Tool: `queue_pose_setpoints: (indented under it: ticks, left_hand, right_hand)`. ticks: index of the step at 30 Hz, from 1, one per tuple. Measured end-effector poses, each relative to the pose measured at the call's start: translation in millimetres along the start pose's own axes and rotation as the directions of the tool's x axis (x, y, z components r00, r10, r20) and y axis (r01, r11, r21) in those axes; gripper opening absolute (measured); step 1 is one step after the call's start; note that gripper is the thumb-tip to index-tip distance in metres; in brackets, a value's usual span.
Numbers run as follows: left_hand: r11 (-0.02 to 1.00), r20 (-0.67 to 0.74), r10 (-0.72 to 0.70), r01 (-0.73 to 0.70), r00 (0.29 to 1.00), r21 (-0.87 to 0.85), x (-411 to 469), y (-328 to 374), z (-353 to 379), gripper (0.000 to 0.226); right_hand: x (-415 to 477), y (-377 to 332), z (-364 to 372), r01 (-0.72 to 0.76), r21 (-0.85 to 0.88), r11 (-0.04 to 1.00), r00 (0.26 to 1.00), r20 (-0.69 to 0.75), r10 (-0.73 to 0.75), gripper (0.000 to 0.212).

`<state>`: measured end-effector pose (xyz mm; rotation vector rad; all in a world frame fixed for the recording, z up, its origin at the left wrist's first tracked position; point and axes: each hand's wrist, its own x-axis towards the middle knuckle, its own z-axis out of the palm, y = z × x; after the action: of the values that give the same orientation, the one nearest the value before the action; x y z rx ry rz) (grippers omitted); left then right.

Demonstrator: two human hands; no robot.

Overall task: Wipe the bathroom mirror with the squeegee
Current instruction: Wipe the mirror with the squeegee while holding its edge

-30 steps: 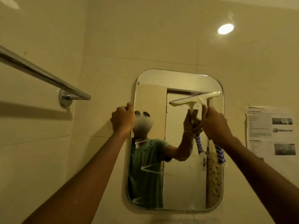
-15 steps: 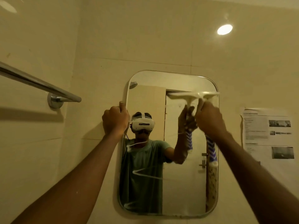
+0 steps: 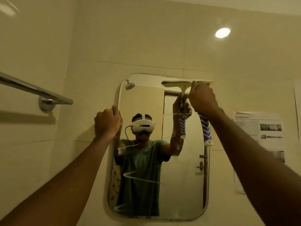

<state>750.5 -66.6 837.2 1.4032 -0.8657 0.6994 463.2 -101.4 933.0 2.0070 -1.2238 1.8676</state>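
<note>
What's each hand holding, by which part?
Right hand grips the white squeegee by its blue-striped handle; left hand holds the rounded mirror by its left edge.

No legible words, numbers or brands. Far right on the wall [image 3: 244, 70], beside the mirror [image 3: 182, 185]: a paper sheet [image 3: 267, 121] bearing a dark heading line, rows of fine print and small dark photos, all too blurred to read.

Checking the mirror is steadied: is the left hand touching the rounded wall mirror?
Touching: head view shows the left hand gripping the rounded wall mirror at its left edge.
</note>
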Motion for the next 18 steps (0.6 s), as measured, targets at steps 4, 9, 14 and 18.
queue_pose_setpoints:
  ticks: [4,9,14,18]
  left_hand:
    - [1.0,-0.031,0.003,-0.003,1.0,0.0,-0.5,-1.0,4.1,0.052]
    - [1.0,-0.012,0.003,-0.003,1.0,0.026,-2.3,1.7,0.8,0.051]
    - [1.0,-0.008,-0.006,0.006,1.0,0.022,-6.3,0.6,0.8,0.05]
    - [1.0,-0.007,0.006,-0.006,1.0,0.004,-6.3,-2.0,2.2,0.051]
  right_hand:
    - [-72.6,40.5,21.2,-0.06,0.046,0.997,0.996,0.072,0.057,0.047]
    - [-139.6,59.9,25.3,-0.08,-0.042,0.996,0.968,0.235,0.088,0.033]
    - [-65.1,17.7,-5.1,-0.015,0.037,0.999,0.997,0.081,0.012,0.051]
    - [-16.7,5.9,-9.0,-0.054,0.021,0.998,0.999,0.0,0.054,0.053]
